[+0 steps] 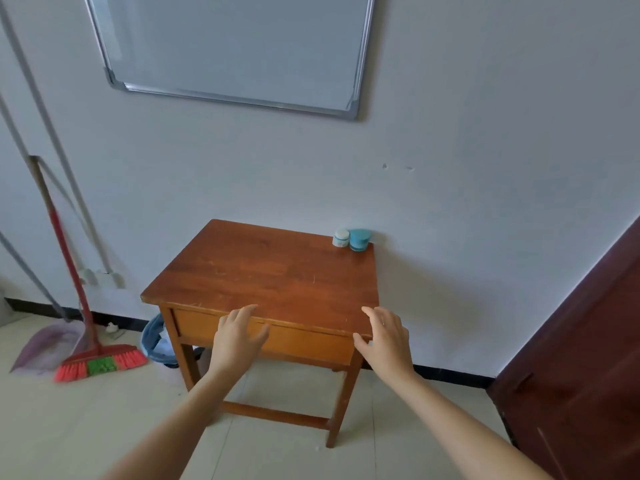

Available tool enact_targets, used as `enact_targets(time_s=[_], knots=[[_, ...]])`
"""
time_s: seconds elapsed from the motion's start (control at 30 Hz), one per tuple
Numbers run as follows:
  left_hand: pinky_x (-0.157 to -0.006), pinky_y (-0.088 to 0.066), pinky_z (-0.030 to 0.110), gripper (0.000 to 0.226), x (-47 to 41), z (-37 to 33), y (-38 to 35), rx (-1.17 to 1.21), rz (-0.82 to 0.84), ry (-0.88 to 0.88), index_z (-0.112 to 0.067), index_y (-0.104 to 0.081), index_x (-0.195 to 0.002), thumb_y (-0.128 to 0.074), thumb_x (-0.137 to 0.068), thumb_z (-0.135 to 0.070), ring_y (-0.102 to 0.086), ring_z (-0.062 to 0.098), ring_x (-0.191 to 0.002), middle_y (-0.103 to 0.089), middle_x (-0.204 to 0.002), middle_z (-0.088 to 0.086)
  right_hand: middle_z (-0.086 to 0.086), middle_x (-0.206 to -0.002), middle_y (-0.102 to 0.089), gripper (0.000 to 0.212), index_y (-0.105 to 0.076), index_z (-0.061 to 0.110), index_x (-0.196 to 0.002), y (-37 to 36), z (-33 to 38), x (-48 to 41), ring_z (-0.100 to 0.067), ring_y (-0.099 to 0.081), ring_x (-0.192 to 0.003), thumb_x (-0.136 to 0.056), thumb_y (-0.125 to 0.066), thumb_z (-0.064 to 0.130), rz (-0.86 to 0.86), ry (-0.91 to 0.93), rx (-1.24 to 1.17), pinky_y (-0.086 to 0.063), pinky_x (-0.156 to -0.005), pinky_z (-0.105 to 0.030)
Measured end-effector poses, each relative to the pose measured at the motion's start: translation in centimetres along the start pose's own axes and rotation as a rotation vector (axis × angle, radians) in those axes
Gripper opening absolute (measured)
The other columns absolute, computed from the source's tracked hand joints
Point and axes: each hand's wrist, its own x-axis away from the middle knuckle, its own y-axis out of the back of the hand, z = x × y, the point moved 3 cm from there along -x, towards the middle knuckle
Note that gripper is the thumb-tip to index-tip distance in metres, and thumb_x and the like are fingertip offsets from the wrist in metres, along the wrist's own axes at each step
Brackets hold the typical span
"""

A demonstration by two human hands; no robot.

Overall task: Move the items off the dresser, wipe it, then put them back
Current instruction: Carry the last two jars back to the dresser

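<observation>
My left hand (239, 336) and right hand (386, 337) are both open and hold nothing, by the front edge of the smooth wooden dresser (270, 271). A white jar (341, 237) and a blue jar (359, 240) sit side by side at one o'clock. They look small, round, hard and light. I would pinch their sides.

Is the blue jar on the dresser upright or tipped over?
Upright. The blue jar stands on its base at the back right corner of the dresser, top facing up, beside a white jar.
</observation>
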Motion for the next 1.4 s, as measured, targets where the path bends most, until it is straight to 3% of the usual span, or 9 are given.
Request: enact_targets(time_s=[0.4,0.97,1.4], knots=[[-0.102,-0.036,0.034,0.047,-11.4,2.1,-8.0,-0.046,0.218,0.038,-0.015,-0.042,-0.135,-0.054,-0.091,-0.029,-0.037,0.022,-0.127,-0.048,-0.135,0.005,-0.002,-0.136,-0.043,0.05,-0.039,0.018,-0.135,-6.0,-4.7,-9.2,-0.018,-0.038,-0.126,-0.09,-0.054,0.035,0.119,-0.286,-0.022,-0.032,-0.102,-0.032],[-0.099,-0.04,0.028,0.048,-32.7,-6.5,-20.3,-0.153,0.258,0.022,-0.02,-0.04,-0.136,-0.053,-0.09,-0.03,-0.039,0.014,-0.127,-0.046,-0.137,-0.002,-0.005,-0.13,-0.046,0.051,-0.04,0.014,-0.133,-11.5,-14.3,-33.8,-0.019,-0.04,-0.122,-0.088,-0.058,0.029,0.108,-0.271,-0.218,-0.035,-0.101,-0.026],[-0.094,-0.043,0.029,0.062,-40.4,-8.2,-27.8,-0.249,0.419,-0.013,-0.022,-0.031,-0.14,-0.059,-0.085,-0.031,-0.039,0.017,-0.126,-0.037,-0.141,-0.002,-0.009,-0.124,-0.047,0.064,-0.043,0.012,-0.129,-16.6,-16.3,-39.8,-0.021,-0.043,-0.117,-0.074,-0.073,0.025,0.091,-0.347,-0.405,-0.038,-0.091,-0.024]])
